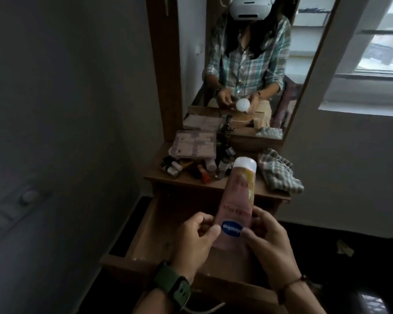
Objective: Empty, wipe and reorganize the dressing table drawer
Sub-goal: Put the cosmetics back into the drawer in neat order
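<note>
Pink bottle point(235, 200) in both hands

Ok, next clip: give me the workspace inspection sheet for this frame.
Surface: wooden dressing table top, crowded at left and centre.
Job's things: drawer pulled open, what shows of its inside bare; pink lotion bottle, white cap pointing away, held over it.
Clutter: small bottles and cosmetics, a flat pinkish box behind them, checked cloth bunched at right.
Grippers: left hand and right hand both grip the bottle's lower end.
Cables: nothing seen.
Surroundings: mirror reflecting the person, window at right, dark floor with a pale scrap.
</note>
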A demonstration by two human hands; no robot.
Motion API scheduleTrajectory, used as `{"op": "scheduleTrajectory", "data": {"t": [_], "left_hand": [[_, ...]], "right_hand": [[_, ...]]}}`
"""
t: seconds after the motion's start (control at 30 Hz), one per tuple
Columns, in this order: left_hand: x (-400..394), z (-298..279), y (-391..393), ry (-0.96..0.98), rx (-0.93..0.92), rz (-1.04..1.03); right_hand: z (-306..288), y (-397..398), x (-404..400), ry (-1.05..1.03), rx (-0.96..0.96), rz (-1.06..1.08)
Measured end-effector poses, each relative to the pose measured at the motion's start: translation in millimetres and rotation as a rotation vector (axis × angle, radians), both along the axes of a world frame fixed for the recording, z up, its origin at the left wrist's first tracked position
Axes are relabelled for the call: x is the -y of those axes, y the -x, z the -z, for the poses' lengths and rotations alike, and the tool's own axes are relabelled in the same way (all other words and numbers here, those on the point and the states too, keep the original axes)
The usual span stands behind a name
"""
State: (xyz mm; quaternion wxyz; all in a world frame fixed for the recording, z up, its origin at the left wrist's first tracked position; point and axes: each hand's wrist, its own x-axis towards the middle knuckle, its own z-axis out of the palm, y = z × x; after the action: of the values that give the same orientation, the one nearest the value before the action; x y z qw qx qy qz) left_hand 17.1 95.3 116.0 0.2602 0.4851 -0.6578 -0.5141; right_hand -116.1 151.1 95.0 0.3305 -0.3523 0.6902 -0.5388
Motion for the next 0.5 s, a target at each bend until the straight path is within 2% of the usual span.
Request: {"op": "scheduleTrajectory", "data": {"t": [0.17,0.23,0.3,0.5], "left_hand": [[14.5,2.8,-42.6,0.020,0.469,0.110],[29.5,10.7,-52.2,0.006,0.644,0.112],[42.1,19.0,-58.4,-0.030,0.718,0.113],[65.4,33.4,-62.0,-0.033,0.865,0.144]], "right_hand": [[14.3,-47.0,17.0,-0.319,0.088,-0.283],[18.1,-54.1,36.4,-0.366,-0.036,-0.342],[23.0,-62.0,57.1,-0.457,-0.168,-0.421],[54.6,-84.7,110.3,-0.608,-0.333,-0.529]]}}
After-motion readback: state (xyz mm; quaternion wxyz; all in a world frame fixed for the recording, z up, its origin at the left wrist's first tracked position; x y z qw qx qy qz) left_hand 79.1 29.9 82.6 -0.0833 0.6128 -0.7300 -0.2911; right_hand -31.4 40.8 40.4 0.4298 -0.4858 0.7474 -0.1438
